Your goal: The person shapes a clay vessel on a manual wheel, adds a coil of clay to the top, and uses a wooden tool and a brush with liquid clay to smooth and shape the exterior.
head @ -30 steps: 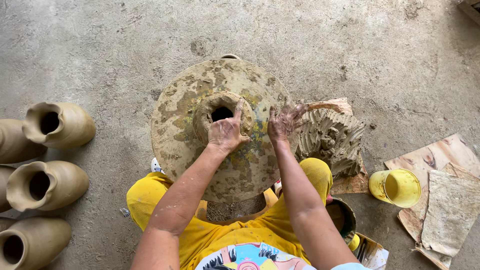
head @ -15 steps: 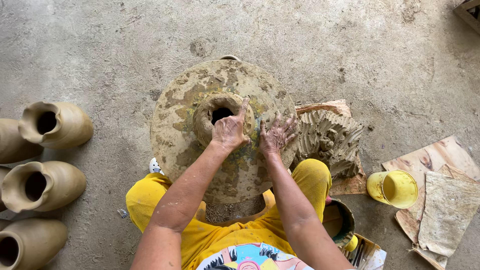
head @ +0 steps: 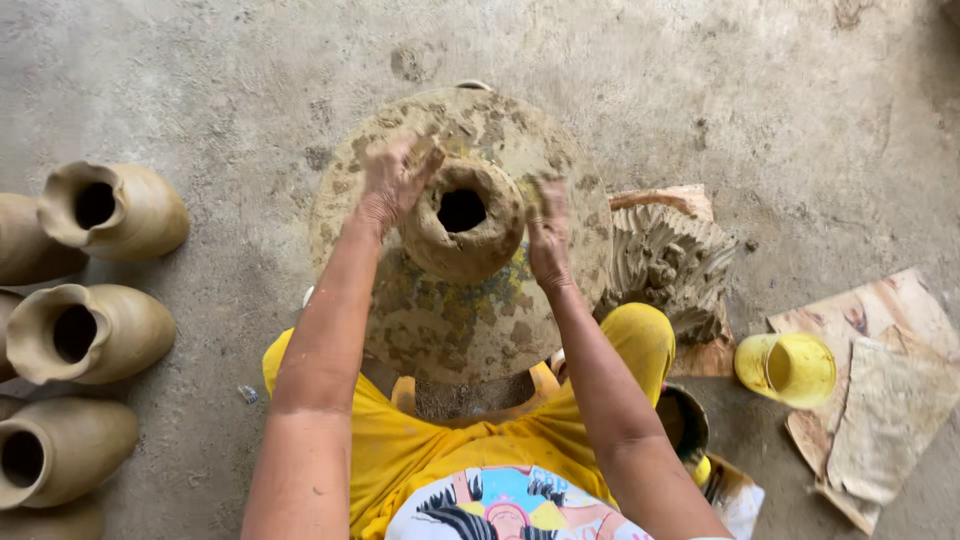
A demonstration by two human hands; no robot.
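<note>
We sit on the concrete floor [head: 700,80] with a big rounded clay pot [head: 450,300] between our knees, its neck [head: 463,218] pointing straight up at us. Our left hand [head: 392,180] presses flat, fingers spread, on the shoulder left of the neck; our right hand [head: 548,232] lies flat on the right side, equally close. Neither grip closes round anything. A lump of wet clay [head: 665,262] sits just right, a yellow cup [head: 788,368] beyond, finished jars [head: 110,210] well left.
</note>
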